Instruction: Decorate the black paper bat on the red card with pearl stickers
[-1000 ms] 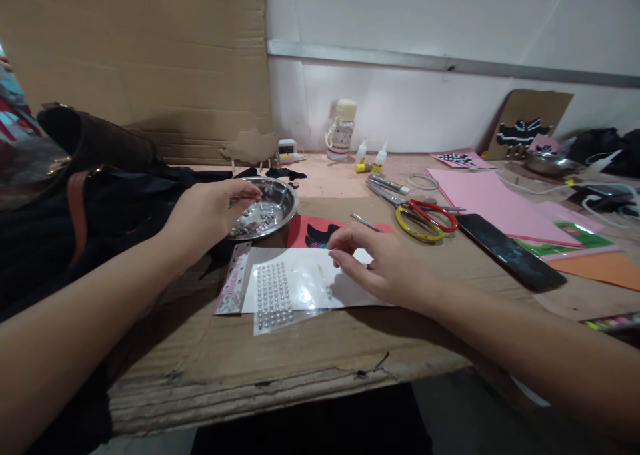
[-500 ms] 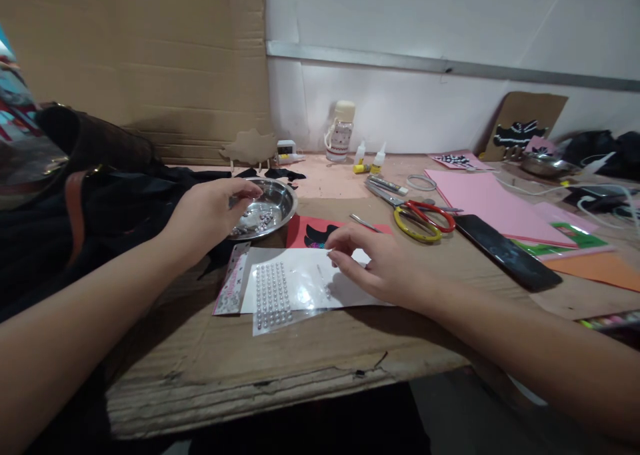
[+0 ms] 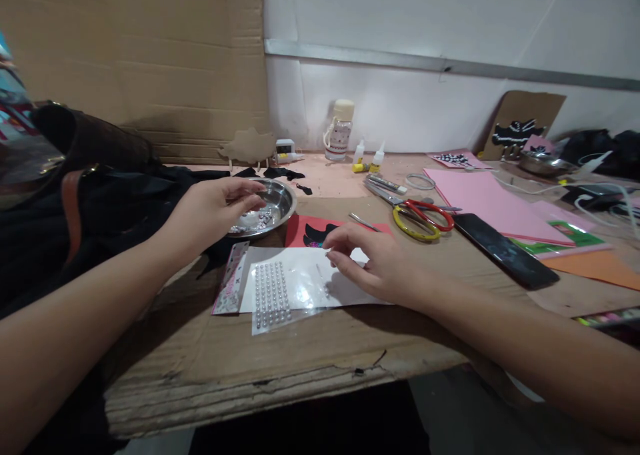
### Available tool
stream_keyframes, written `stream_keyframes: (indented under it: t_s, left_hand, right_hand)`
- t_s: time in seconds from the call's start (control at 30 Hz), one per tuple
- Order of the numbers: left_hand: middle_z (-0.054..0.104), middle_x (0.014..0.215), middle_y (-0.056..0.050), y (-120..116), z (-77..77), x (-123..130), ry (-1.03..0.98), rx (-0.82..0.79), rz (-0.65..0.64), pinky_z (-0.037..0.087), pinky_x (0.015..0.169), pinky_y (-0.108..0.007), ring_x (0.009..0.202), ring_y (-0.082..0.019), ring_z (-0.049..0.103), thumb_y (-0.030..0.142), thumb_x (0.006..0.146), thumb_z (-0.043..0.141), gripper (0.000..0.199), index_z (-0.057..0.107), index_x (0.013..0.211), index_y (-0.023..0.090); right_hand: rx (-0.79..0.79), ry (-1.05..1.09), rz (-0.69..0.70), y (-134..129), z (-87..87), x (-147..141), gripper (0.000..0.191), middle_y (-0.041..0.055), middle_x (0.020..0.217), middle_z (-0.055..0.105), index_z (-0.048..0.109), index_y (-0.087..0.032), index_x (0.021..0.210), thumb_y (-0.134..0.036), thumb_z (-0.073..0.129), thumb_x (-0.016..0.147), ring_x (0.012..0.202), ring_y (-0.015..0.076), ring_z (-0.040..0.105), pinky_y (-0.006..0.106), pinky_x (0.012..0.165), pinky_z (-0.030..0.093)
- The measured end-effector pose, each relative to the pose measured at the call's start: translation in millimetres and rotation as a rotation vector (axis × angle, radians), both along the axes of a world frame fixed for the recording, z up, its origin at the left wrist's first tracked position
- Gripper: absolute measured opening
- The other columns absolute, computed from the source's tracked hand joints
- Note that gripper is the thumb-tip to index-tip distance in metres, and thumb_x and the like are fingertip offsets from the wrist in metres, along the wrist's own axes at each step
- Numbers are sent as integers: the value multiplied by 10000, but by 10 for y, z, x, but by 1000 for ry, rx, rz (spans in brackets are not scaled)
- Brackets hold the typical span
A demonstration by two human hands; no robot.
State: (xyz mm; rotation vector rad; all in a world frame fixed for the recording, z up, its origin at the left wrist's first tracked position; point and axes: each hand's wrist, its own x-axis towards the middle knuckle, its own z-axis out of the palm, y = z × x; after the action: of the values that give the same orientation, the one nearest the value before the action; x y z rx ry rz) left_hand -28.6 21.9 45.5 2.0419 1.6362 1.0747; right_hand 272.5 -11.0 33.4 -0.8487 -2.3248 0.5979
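Note:
My left hand (image 3: 207, 211) hovers over the near-left rim of a metal bowl (image 3: 289, 205). Its thumb and fingers are apart and I see nothing in them. Small shiny pieces lie in the bowl, partly hidden by the hand. My right hand (image 3: 367, 258) is curled above a white sheet (image 3: 300, 253), thumb and forefinger pinched; a tiny pale speck shows at the tips, too small to name. A clear sheet of stick-on pearls (image 3: 273, 295) lies on the white sheet's left part. Behind is red paper (image 3: 295, 231) with a black cutout (image 3: 320, 233) bearing glitter, partly covered by my right hand.
Scissors (image 3: 420, 221) with red and yellow handles, a black phone (image 3: 505, 251) and pink paper (image 3: 495, 201) lie to the right. Glue bottles (image 3: 377, 158) and a drinking bottle (image 3: 339, 131) stand at the back. Dark bag (image 3: 95, 148) at left; worn table edge (image 3: 240, 395) in front.
My left hand's thumb and fingers have spread and shifted slightly over the bowl. A small black scrap behind the bowl now shows more fully. My right hand has hardly moved.

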Motion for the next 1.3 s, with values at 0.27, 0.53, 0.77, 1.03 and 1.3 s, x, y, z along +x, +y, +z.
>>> stream_keyframes:
  t_s: [0.27,0.53,0.77,1.03,1.3]
  left_hand:
    - [809,1178,-98,-85,116,91,-229,-28,-45,605,998,-421,1072,-276,758,433,857,764,424,744,1201,185]
    - [810,1100,-54,-501,-23,560,-175,-2,-250,637,917,-366,990,-244,765,414,883,729,283,754,1104,239]
    - [824,1056,-2,-597,-109,684,-117,-42,-307,635,881,-331,988,-238,772,376,850,718,268,757,1100,285]
    - [820,1073,2,-638,-172,660,-75,-24,-325,612,883,-345,948,-236,772,400,895,692,283,743,1163,324]
    - [799,1037,17,-654,-131,674,-103,-9,-361,604,855,-311,911,-204,776,305,890,671,341,665,1231,313]
  right_hand:
    - [0,-34,-9,-9,22,7,193,67,928,751,679,-187,1107,-310,568,1008,794,183,707,303,698,534]
    - [-32,36,5,6,-20,-37,126,40,893,735,644,-202,1019,-307,578,999,805,178,677,305,730,520]
    - [-69,55,20,0,-23,-76,45,18,856,727,602,-216,952,-260,606,960,761,162,657,276,679,497]
    - [-72,31,82,10,-46,-79,85,21,857,713,566,-215,916,-277,595,966,734,156,641,273,657,476]
    - [-115,9,114,1,-21,-57,62,31,925,717,572,-219,985,-272,556,1010,810,178,660,301,733,496]
